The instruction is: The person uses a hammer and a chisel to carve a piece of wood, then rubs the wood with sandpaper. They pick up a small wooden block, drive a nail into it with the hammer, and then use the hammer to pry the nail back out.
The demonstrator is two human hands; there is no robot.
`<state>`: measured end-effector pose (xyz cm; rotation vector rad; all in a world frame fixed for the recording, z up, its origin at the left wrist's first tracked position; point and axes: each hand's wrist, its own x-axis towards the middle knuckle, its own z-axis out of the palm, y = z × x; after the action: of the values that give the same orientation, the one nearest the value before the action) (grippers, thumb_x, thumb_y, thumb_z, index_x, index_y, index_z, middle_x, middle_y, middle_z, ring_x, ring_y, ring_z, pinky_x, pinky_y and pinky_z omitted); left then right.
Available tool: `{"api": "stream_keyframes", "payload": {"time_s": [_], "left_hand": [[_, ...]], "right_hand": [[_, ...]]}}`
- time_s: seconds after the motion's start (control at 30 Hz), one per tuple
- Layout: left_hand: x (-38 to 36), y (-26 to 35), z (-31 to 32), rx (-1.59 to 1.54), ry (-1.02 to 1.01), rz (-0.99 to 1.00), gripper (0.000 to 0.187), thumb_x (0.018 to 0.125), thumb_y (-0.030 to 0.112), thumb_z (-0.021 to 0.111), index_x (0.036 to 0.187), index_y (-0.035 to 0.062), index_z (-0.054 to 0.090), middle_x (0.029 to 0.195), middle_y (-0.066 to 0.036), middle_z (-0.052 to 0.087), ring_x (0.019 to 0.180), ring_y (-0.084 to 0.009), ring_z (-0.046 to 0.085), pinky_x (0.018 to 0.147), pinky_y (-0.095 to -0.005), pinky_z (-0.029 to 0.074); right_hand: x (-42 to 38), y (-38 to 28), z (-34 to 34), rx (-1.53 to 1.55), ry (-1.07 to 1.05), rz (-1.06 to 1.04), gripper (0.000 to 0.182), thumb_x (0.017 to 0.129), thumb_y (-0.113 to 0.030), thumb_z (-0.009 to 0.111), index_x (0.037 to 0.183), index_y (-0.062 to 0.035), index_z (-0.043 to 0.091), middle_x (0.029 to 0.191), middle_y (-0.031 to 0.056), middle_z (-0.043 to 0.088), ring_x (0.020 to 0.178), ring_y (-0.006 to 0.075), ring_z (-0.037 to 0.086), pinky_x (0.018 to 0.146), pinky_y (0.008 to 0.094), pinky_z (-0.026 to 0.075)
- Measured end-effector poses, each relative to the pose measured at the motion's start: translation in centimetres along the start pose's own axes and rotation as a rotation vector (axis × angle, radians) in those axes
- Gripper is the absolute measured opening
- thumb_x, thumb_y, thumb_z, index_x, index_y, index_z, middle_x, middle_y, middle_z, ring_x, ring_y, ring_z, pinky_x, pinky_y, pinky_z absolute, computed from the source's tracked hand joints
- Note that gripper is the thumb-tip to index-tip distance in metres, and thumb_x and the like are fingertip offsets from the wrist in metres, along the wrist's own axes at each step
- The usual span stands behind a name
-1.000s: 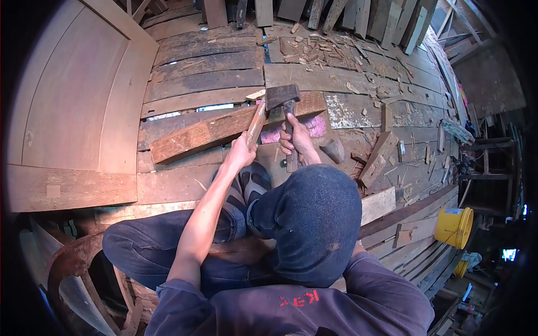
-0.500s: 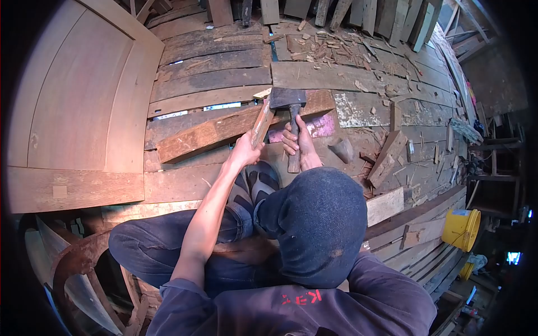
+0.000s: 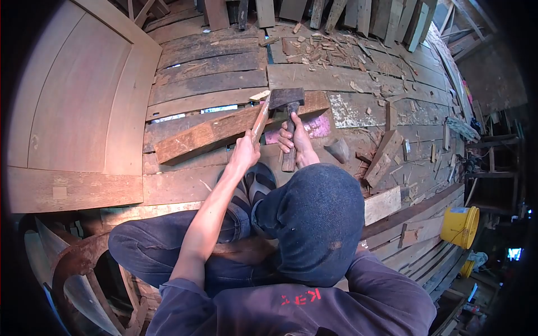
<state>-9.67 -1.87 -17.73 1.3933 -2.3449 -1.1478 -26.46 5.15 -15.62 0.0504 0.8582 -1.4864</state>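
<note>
My left hand [image 3: 245, 151] is closed around the lower end of a narrow wooden strip [image 3: 261, 119], which slants up and away over a thick wooden beam [image 3: 196, 134]. My right hand [image 3: 298, 140] grips the wooden handle of a hatchet [image 3: 287, 98], fingers wrapped round it. The dark hatchet head lies right at the strip's upper end and overlaps the beam in this view. A pale sliver of wood [image 3: 259, 96] shows just left of that end. Under the beam, near my right hand, a pink-stained patch [image 3: 316, 127] is visible. My bent knee [image 3: 314, 218] hides my right forearm.
Wood chips [image 3: 325, 50] litter the plank floor, with gaps between boards. A panelled wooden door [image 3: 84, 95] lies at left. Offcuts [image 3: 384, 157] and a grey wedge-shaped piece [image 3: 338, 150] sit right of my hands. A yellow bucket [image 3: 460, 227] stands farther right; boards lean at the back.
Both hands keep their grips, with the strip and hatchet in nearly the same place. The whole view has shifted slightly, so the surroundings appear a little farther left.
</note>
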Motion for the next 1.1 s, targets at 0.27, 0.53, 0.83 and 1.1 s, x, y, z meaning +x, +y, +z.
{"api": "stream_keyframes", "payload": {"time_s": [0.27,0.53,0.83,1.1], "left_hand": [[-0.8,1.3,1.0,-0.018,0.055,0.010,0.034,0.084,0.004,0.062,0.110,-0.0100,0.047,0.086,-0.039,0.062,0.090,-0.0519,0.062,0.075,-0.0544,0.052],[-1.2,0.7,4.0,0.310,0.180,0.105,0.032,0.082,-0.004,0.052,0.112,-0.0051,0.042,0.078,-0.036,0.061,0.080,-0.0520,0.063,0.070,-0.0593,0.050],[-2.1,0.1,1.2,-0.035,0.010,0.041,0.039,0.084,0.015,0.064,0.114,-0.0070,0.050,0.086,-0.036,0.062,0.086,-0.0554,0.059,0.074,-0.0568,0.050],[-0.8,-1.2,-2.7,-0.619,-0.368,-0.228,0.036,0.095,0.028,0.064,0.118,0.0019,0.056,0.079,-0.010,0.068,0.059,-0.0135,0.066,0.049,-0.0272,0.053]], "right_hand": [[-0.9,-0.1,0.5,-0.030,0.082,-0.015,0.046,0.098,-0.054,0.046,0.083,-0.0105,0.046,0.052,-0.0051,0.033,0.034,0.0082,0.030,0.031,0.0259,0.025],[0.2,-0.7,0.9,-0.104,0.127,0.021,0.044,0.100,-0.051,0.043,0.086,-0.0094,0.043,0.054,-0.0035,0.032,0.038,0.0104,0.030,0.036,0.0293,0.027],[1.1,0.1,1.4,-0.044,0.024,0.174,0.043,0.101,-0.048,0.043,0.079,-0.0104,0.042,0.054,-0.0028,0.036,0.036,0.0103,0.031,0.034,0.0291,0.028],[-3.4,-2.4,1.6,-0.320,0.048,-0.075,0.044,0.101,-0.048,0.042,0.081,-0.0090,0.045,0.054,-0.0018,0.035,0.035,0.0104,0.034,0.031,0.0292,0.030]]}}
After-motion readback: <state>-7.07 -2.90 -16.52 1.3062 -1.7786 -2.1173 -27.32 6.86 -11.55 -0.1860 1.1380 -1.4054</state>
